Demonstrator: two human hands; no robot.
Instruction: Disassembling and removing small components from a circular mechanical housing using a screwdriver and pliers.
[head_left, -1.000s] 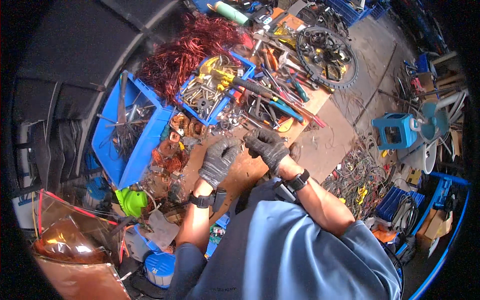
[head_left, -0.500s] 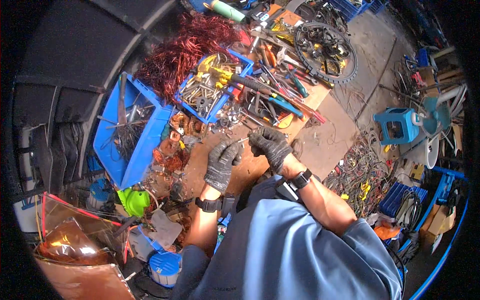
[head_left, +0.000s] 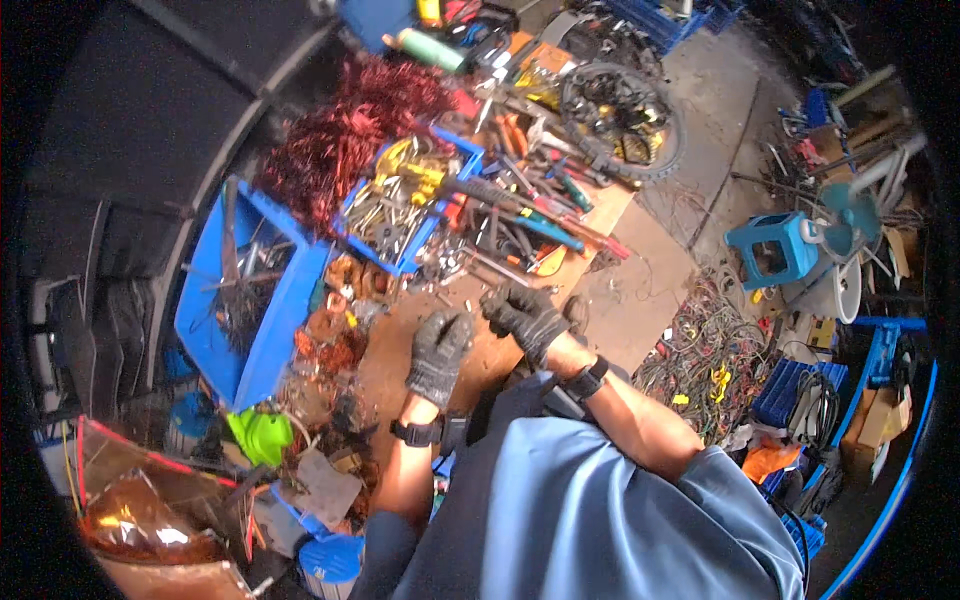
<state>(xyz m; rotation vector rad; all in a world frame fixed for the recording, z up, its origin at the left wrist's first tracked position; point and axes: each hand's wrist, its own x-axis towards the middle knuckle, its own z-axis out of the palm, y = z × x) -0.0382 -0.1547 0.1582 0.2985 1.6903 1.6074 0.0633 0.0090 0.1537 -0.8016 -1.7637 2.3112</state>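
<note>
My gloved left hand (head_left: 439,355) is curled closed above the wooden board (head_left: 400,315), low in the middle. My gloved right hand (head_left: 520,322), fingers closed, is just up and to its right, a small gap between them; what either holds is too small and blurred to make out. Beyond them lie loose metal bits (head_left: 448,260), pliers and other hand tools (head_left: 515,220), and a blue tray (head_left: 355,228) of metal parts with yellow-handled tools. Copper coils (head_left: 330,325) are heaped left of my left hand.
A large blue bin (head_left: 265,340) stands at left, below red wire (head_left: 340,130). A tire ring (head_left: 672,135) holds parts at back. Tangled cables (head_left: 680,350) and a turquoise stool (head_left: 770,258) are at right. A green plastic piece (head_left: 265,435) sits lower left.
My hands have dropped slightly in the picture and the gap between them looks wider, the left hand lower. The thin piece seen between them earlier no longer shows clearly. The whole view has shifted.
</note>
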